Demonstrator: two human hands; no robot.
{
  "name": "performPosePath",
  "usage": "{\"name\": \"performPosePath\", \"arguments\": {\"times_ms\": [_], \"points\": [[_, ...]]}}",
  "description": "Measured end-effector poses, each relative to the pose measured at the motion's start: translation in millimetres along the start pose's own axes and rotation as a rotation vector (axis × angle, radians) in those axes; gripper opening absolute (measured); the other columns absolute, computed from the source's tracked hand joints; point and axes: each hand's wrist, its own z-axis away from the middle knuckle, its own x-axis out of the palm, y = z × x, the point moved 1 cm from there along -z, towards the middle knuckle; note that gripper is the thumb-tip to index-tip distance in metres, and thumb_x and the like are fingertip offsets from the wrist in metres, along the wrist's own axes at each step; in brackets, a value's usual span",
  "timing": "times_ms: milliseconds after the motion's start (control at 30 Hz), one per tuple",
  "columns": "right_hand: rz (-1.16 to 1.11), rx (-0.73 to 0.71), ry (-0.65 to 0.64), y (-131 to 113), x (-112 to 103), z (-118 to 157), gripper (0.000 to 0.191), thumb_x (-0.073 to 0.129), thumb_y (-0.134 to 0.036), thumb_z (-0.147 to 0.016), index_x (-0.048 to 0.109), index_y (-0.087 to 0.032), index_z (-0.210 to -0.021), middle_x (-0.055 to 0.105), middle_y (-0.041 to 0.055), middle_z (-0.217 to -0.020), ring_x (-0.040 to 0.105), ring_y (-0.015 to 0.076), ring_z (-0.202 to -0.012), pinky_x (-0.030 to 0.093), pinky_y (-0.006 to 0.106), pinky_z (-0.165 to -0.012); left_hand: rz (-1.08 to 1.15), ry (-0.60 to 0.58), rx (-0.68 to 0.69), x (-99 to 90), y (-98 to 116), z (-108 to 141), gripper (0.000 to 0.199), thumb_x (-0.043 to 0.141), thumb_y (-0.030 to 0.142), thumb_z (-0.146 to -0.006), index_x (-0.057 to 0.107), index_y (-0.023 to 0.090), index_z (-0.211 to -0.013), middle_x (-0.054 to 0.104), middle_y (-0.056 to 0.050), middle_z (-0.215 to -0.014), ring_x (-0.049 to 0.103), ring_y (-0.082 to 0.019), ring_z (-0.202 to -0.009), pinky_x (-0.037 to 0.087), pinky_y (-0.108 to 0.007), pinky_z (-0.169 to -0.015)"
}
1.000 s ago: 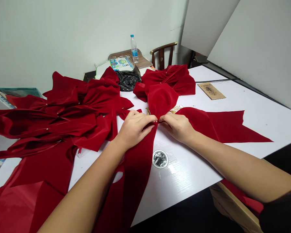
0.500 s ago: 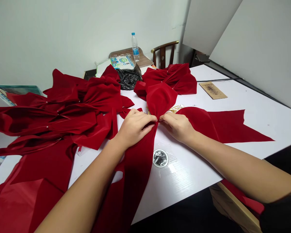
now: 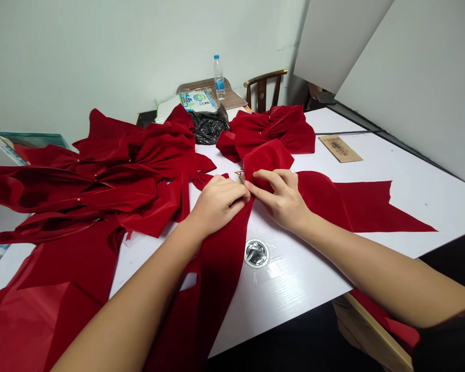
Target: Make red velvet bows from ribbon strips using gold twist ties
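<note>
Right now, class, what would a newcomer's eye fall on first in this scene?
The big heap of red velvet bows sprawling over the left of the white table stands out first. At mid-table, the left hand pinches red velvet cloth, with the right hand touching it alongside. A blue-capped water bottle stands upright at the back.

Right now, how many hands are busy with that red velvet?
2. The left hand pinches the red velvet strip; the right hand is just beside it, against the red velvet loop. No other hands show, though some fingertips are hidden.
</note>
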Motion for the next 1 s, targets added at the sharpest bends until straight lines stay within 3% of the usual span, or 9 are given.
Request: {"name": "performPosePath", "arguments": {"times_ms": [67,200,333,467,567,667,733,833,1000], "points": [[0.003,-0.024,-0.012,0.7,-0.5,-0.4,0.030,0.058,-0.015,-0.100,0.072,-0.030,-0.121,0.070,0.0059,-0.125,0.052,0.0240,-0.110,0.038,0.042,-0.091,-0.007,-0.013,0.023,-2.2,2.2,-1.2,0.014,0.055,0.016,-0.096,0.065,0.021,-0.087,0.077,-0.002,-0.093,0.071,-0.018,-0.089,0.046,-0.035,-0.086],[0.048,-0.080,0.026,2.2,-6.6,-6.4,0.021,0.060,-0.016,-0.099,0.074,-0.026,-0.112,0.075,0.0034,-0.109,0.053,0.0217,-0.097,0.033,0.041,-0.084,-0.003,-0.064,0.040,-17.9,11.0,-6.3,0.013,0.055,0.021,-0.099,0.067,0.021,-0.093,0.078,-0.003,-0.098,0.071,-0.020,-0.094,0.048,-0.036,-0.088],[0.125,-0.073,0.119,7.3,-20.4,-21.7,0.019,0.062,-0.017,-0.098,0.073,-0.027,-0.109,0.074,0.0036,-0.103,0.053,0.0216,-0.094,0.031,0.041,-0.082,-0.011,-0.124,0.024,-51.9,27.4,-12.6,0.013,0.061,0.028,-0.098,0.070,0.023,-0.107,0.073,-0.005,-0.126,0.063,-0.026,-0.124,0.045,-0.045,-0.106],[0.218,-0.023,0.107,27.3,-48.8,-58.1,0.015,0.059,-0.025,-0.099,0.073,-0.028,-0.107,0.071,0.0056,-0.102,0.054,0.0262,-0.103,0.031,0.046,-0.089,-0.010,0.042,-0.030,-102.8,45.5,-12.2,0.016,0.063,0.032,-0.098,0.070,0.026,-0.111,0.063,-0.004,-0.145,0.046,-0.029,-0.146,0.034,-0.052,-0.123],[0.285,0.016,0.136,51.0,-83.0,-101.8,0.020,0.053,-0.028,-0.103,0.073,-0.025,-0.101,0.067,0.0088,-0.099,0.052,0.0297,-0.108,0.032,0.051,-0.092,0.042,0.195,-0.079,-140.6,54.2,-3.6,0.017,0.061,0.035,-0.099,0.070,0.028,-0.112,0.060,-0.003,-0.146,0.050,-0.029,-0.142,0.042,-0.049,-0.121],[0.398,0.028,0.132,71.4,-121.3,-152.2,0.022,0.059,-0.031,-0.101,0.074,-0.018,-0.091,0.065,0.0102,-0.094,0.050,0.0298,-0.107,0.030,0.053,-0.090,0.031,0.277,-0.162,-164.0,54.3,7.8,0.019,0.060,0.041,-0.099,0.071,0.031,-0.111,0.061,-0.002,-0.143,0.056,-0.028,-0.135,0.048,-0.048,-0.117],[0.468,0.056,0.124,79.1,-145.2,-184.6,0.026,0.065,-0.037,-0.098,0.077,-0.014,-0.094,0.066,0.0100,-0.098,0.048,0.0287,-0.109,0.028,0.054,-0.088,0.000,0.283,-0.198,-168.9,50.7,12.8,0.021,0.061,0.045,-0.098,0.071,0.032,-0.112,0.059,-0.003,-0.144,0.056,-0.030,-0.136,0.049,-0.050,-0.116],[0.547,0.125,0.104,81.6,-173.6,-225.3,0.040,0.061,-0.046,-0.096,0.079,-0.010,-0.103,0.068,0.0086,-0.105,0.047,0.0309,-0.115,0.028,0.054,-0.085,-0.023,0.194,-0.211,-164.8,45.3,14.2,0.030,0.062,0.051,-0.096,0.070,0.035,-0.120,0.053,-0.006,-0.150,0.053,-0.034,-0.139,0.055,-0.050,-0.108],[0.624,0.193,0.102,76.6,-200.5,-266.7,0.037,0.061,-0.032,-0.095,0.076,-0.006,-0.116,0.068,0.0165,-0.114,0.047,0.0424,-0.120,0.028,0.060,-0.080,-0.027,0.029,-0.219,-150.7,50.7,10.4,0.041,0.064,0.053,-0.094,0.066,0.039,-0.133,0.035,-0.009,-0.165,0.041,-0.043,-0.148,0.061,-0.054,-0.097]]}}
